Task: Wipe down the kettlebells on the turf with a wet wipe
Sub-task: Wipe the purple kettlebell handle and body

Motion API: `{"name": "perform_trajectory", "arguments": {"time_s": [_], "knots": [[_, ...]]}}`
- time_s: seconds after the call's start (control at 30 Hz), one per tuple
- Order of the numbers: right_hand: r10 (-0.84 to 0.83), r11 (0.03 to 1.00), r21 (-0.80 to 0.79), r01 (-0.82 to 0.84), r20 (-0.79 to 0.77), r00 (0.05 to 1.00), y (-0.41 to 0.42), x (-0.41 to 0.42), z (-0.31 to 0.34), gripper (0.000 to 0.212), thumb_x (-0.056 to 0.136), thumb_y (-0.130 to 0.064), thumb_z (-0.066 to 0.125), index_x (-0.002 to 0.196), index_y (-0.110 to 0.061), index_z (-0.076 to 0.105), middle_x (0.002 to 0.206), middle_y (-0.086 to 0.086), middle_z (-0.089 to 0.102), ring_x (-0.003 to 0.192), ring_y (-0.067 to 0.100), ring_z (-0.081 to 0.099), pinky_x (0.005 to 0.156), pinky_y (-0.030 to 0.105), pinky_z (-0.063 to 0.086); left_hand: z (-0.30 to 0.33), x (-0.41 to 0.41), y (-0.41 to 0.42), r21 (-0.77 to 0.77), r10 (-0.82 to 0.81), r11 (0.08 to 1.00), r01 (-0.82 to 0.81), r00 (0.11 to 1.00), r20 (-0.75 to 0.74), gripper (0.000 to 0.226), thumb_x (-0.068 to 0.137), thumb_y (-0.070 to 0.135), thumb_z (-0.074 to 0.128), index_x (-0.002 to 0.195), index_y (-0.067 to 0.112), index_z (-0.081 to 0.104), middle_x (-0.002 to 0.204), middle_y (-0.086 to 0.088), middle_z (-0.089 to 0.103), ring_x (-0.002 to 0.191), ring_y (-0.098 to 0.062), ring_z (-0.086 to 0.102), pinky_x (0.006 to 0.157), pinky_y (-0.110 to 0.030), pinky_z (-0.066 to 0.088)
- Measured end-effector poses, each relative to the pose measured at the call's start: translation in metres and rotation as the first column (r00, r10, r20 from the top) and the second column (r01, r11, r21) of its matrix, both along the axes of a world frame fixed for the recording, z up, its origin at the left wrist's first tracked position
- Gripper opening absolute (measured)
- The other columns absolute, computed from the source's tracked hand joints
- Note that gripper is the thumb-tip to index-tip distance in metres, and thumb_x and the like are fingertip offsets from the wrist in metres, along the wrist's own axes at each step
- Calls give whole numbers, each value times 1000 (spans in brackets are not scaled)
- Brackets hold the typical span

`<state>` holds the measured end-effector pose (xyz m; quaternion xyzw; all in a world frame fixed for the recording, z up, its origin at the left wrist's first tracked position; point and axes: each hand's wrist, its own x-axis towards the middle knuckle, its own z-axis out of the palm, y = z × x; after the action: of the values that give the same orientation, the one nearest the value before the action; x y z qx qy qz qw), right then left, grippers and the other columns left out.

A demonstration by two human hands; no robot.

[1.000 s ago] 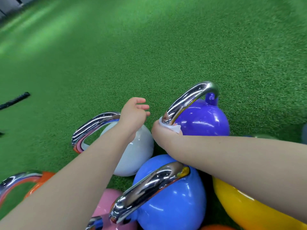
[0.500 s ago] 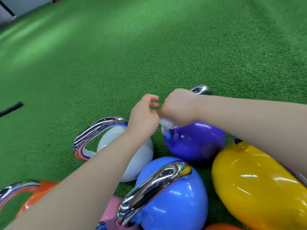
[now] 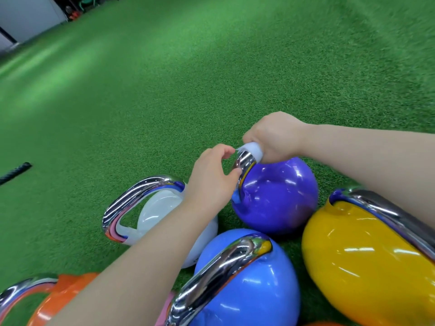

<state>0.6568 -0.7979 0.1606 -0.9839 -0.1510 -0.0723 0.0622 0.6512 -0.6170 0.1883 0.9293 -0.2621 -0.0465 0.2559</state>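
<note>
Several glossy kettlebells with chrome handles sit clustered on the green turf [image 3: 164, 90]. My right hand [image 3: 274, 137] grips the chrome handle of the purple kettlebell [image 3: 280, 196] through a white wet wipe [image 3: 253, 150] wrapped round the handle's top. My left hand [image 3: 211, 177] reaches over the white kettlebell [image 3: 157, 208], its fingers curled at the lower part of the purple bell's handle [image 3: 244, 164]. Nearer me are a blue kettlebell [image 3: 254, 285], a yellow kettlebell [image 3: 357, 264] and an orange kettlebell [image 3: 54, 300]. A pink one is mostly hidden under my left forearm.
A black rope end [image 3: 16, 171] lies on the turf at the far left. A grey wall [image 3: 28, 15] and stored gear stand at the top left corner. Open turf stretches beyond the kettlebells.
My right hand has slid with the wipe from the handle's base up to its top. My left hand has closed in on the same handle's lower part. The camera tilted, revealing the yellow bell.
</note>
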Motion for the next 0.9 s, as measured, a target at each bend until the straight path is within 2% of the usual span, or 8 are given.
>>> {"name": "perform_trajectory", "arguments": {"time_s": [0.07,0.17,0.27,0.4,0.53,0.63,0.77,0.9], "knots": [[-29,998,53,30,-21,999,-6,1,-1,18,80,-39,55,70,-24,52,73,-1,62,73,28,57,59,27,38,0,-1,-1,15,-2,1000,2,1000,11,36,83,15,65,117,16,56,117,1,56,111,-14,50,89,-16,30],[-93,983,147,106,-90,992,-15,0,-2,33,83,-43,52,61,-21,43,62,-3,52,67,27,53,59,27,37,1,-3,-3,17,-5,1000,4,1000,22,36,82,13,65,117,16,56,117,0,56,111,-14,50,87,-14,29],[-168,939,265,220,-206,964,-24,-2,-5,23,79,-25,63,62,-24,46,62,-6,50,65,22,52,62,25,37,0,-4,-4,22,10,1000,-10,1000,15,37,82,13,65,118,16,55,118,0,55,112,-15,49,91,-17,31],[-223,836,399,375,-377,899,-33,-3,-10,6,79,-15,63,81,-11,58,66,-1,55,63,21,54,60,28,43,-1,-2,-4,58,27,998,-27,1000,-8,49,80,13,67,126,16,51,124,-3,53,118,-17,47,98,-23,31],[-209,928,227,296,-340,917,-32,-2,-3,13,83,-17,58,72,-14,52,82,7,61,82,27,59,71,32,47,5,3,-6,66,29,997,-30,999,16,54,81,6,63,131,14,46,125,-4,51,118,-18,46,96,-20,29],[-138,984,68,163,-284,949,-19,-1,12,31,89,-27,52,60,-21,40,66,-5,50,73,23,53,62,27,42,11,8,-7,53,30,998,-33,998,56,55,80,-4,55,132,12,47,127,-5,51,120,-18,45,98,-18,27],[-9,991,-134,-19,-203,979,25,-8,28,29,94,-37,39,73,-19,46,62,-5,41,69,24,48,56,27,35,14,16,-15,8,77,997,-78,992,100,55,80,-7,53,132,11,48,131,-7,50,123,-20,44,103,-24,27],[93,961,-247,-128,-148,985,56,-13,25,28,95,-25,38,70,-13,38,81,0,57,84,26,57,61,30,36,10,18,-29,-91,172,982,-164,981,88,60,76,-14,43,130,12,49,131,-7,50,122,-19,44,104,-24,29]]}}
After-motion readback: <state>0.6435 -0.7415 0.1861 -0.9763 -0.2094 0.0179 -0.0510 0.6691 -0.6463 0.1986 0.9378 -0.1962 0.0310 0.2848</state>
